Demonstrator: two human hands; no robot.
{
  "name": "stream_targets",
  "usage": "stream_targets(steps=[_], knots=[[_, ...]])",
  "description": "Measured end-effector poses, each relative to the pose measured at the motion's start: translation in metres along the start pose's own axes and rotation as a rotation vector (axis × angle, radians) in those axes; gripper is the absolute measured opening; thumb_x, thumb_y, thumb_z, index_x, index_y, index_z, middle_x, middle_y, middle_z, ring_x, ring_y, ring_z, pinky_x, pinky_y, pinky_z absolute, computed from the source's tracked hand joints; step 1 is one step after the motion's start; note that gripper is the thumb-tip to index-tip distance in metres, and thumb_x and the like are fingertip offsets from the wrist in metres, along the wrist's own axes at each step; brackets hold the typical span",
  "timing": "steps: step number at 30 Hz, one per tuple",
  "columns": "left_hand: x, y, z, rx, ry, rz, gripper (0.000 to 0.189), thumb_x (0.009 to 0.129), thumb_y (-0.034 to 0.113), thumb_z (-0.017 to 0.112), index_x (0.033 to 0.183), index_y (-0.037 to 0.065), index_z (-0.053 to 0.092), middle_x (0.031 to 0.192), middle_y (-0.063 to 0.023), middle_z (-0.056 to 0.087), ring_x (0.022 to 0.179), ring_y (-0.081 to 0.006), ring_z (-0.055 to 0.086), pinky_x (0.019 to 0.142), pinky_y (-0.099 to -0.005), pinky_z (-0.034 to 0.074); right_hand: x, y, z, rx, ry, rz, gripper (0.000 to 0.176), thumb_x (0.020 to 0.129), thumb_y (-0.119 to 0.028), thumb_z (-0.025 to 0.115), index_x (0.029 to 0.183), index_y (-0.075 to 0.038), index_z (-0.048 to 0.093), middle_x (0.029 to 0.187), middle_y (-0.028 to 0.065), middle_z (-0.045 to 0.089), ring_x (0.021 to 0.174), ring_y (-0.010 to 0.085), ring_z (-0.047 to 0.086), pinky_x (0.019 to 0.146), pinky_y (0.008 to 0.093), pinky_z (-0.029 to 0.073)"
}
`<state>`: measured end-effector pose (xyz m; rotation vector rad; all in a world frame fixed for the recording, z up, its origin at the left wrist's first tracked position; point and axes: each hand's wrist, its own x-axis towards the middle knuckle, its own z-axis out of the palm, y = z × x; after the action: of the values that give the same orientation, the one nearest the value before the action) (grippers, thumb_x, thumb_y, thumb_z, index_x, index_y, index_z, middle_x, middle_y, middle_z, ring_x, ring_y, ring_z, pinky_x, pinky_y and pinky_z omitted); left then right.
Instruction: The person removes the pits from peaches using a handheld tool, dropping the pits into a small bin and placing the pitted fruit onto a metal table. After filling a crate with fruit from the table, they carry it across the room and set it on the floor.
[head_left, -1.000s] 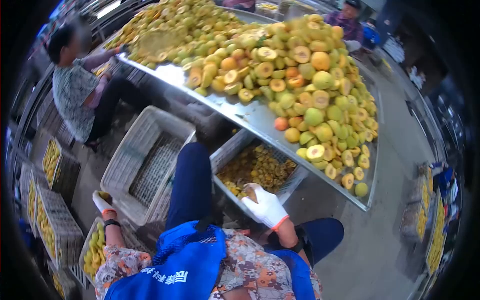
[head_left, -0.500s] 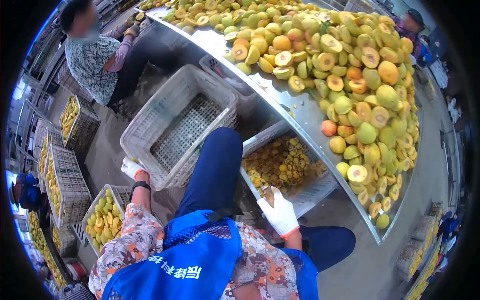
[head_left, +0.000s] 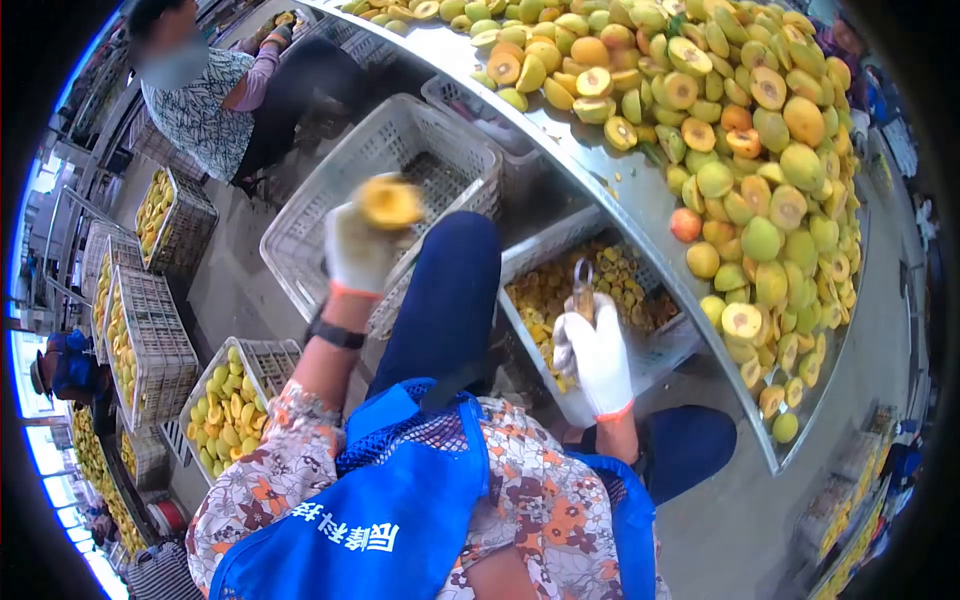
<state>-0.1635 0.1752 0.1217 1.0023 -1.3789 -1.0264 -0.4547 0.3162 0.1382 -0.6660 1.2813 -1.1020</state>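
In my gloved left hand (head_left: 357, 250) is a halved yellow peach (head_left: 391, 202), cut side showing a hollow middle and blurred by motion. The hand is raised over the near side of a grey plastic crate (head_left: 290, 235). My gloved right hand (head_left: 598, 350) grips a pitting spoon (head_left: 583, 285) by its handle, the metal loop pointing up. Below this tool stands a crate (head_left: 555, 228) of yellow peach scraps (head_left: 545, 300). My right fingers are closed around the handle.
A metal table (head_left: 650, 225) with a large heap of halved peaches (head_left: 760, 150) curves along the right. At left stand a crate of peaches (head_left: 225, 415) and several more full crates (head_left: 150, 325). A co-worker (head_left: 205, 105) sits at the upper left.
My left hand has risen from beside the grey crate and now shows a peach half. My right hand has turned the pitting spoon upright. The whole view has shifted slightly.
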Motion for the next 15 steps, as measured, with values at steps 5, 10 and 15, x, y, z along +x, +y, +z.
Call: stream_targets(steps=[5, 10, 15], knots=[[-0.034, 0.061, 0.132, -0.794, -0.449, -0.566, 0.050, 0.102, 0.039, 0.034, 0.128, 0.006, 0.059, 0.101, -0.0099, 0.068, 0.074, -0.0184, 0.065, 0.056, -0.0261, 0.049, -0.056, -0.022, 0.002, -0.311, 0.045, -0.282, 0.035, 0.100, -0.018, 0.060, 0.128, -0.001, 0.050, 0.084, 0.0139, 0.066, 0.063, 0.0216, 0.066, 0.058, 0.0345, 0.052], [-0.056, 0.081, 0.184, -0.685, -0.656, -0.683, 0.051, 0.105, 0.042, 0.032, 0.120, 0.005, 0.064, 0.102, -0.0075, 0.069, 0.077, -0.0141, 0.065, 0.056, -0.0268, 0.050, -0.091, -0.023, -0.019, -0.695, 0.234, -0.556, 0.040, 0.096, -0.022, 0.065, 0.127, 0.001, 0.051, 0.105, 0.0295, 0.064, 0.093, 0.0480, 0.066, 0.073, 0.0490, 0.055], [-0.055, 0.075, 0.194, -0.466, -0.697, -0.697, 0.064, 0.101, 0.055, 0.030, 0.121, 0.006, 0.065, 0.083, -0.0048, 0.065, 0.066, -0.0137, 0.061, 0.050, -0.0234, 0.045, -0.110, -0.006, -0.040, -0.591, 0.320, -0.466, 0.040, 0.097, -0.022, 0.064, 0.127, 0.001, 0.051, 0.104, 0.0305, 0.065, 0.092, 0.0503, 0.065, 0.072, 0.0503, 0.054]])
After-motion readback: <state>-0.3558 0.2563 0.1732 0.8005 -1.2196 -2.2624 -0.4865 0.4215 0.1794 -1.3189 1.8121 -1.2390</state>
